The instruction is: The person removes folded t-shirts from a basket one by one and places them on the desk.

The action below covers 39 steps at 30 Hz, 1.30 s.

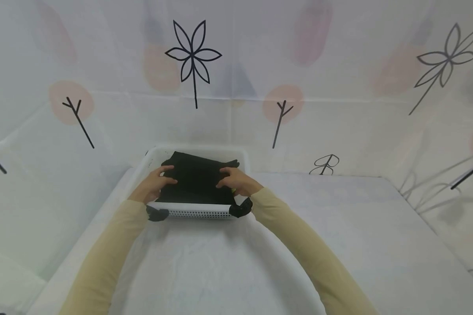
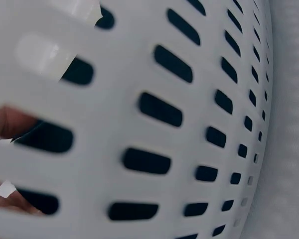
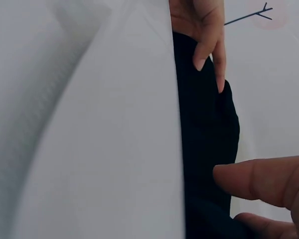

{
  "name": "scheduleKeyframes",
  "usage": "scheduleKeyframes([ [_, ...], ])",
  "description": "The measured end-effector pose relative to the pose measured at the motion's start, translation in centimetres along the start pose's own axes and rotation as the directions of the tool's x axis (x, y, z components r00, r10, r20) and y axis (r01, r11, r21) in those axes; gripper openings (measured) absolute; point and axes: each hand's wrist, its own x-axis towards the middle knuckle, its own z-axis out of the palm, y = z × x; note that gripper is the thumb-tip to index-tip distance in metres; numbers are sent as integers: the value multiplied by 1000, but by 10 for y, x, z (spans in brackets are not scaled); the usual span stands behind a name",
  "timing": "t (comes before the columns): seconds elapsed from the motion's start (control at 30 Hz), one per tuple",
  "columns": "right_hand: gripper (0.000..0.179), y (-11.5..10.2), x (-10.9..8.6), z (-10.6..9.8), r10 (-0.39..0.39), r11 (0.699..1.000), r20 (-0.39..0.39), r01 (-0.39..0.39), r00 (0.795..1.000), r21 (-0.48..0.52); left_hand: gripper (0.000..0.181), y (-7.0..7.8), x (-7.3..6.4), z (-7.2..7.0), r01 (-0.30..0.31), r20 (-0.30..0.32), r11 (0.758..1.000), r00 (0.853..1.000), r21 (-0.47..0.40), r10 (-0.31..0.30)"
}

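A black folded cloth (image 1: 195, 179) lies in a white basket (image 1: 199, 207) with a perforated front wall. My left hand (image 1: 153, 183) reaches over the basket's left side, its fingers extended onto the cloth's left edge. On the opposite side my right hand (image 1: 238, 180) has its thumb and fingers spread at the cloth's right edge. In the right wrist view, the right thumb (image 3: 239, 180) and a finger are at the dark cloth (image 3: 204, 134), with a gap between them. The left wrist view is mostly basket wall (image 2: 104, 119), with bits of the left hand showing through its slots.
The basket stands on a white-covered table (image 1: 205, 267), close to the back curtain (image 1: 236, 127) printed with flowers and twigs. Dark pieces (image 1: 240, 208) hang below both wrists, overlapping the basket's front corners. Table surface extends to the right.
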Motion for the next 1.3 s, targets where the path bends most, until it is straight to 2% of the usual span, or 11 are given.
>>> scheduleKeyframes([
  [0.3,83,-1,-4,0,-11,1000,-23,11,1000,-3,73,0,-2,-2,7,-12,999,1000,47,-6],
  [0.67,80,-2,-5,4,-84,996,-90,84,992,-6,75,-1,-5,-7,-27,2,999,1000,20,27],
  [0.83,80,-3,-5,2,-101,995,-110,99,989,-22,73,0,-4,-5,-28,-15,999,999,34,28],
  [1.3,79,-10,-9,-7,-138,990,-123,137,983,-14,72,11,-13,-5,-67,39,998,997,15,67],
])
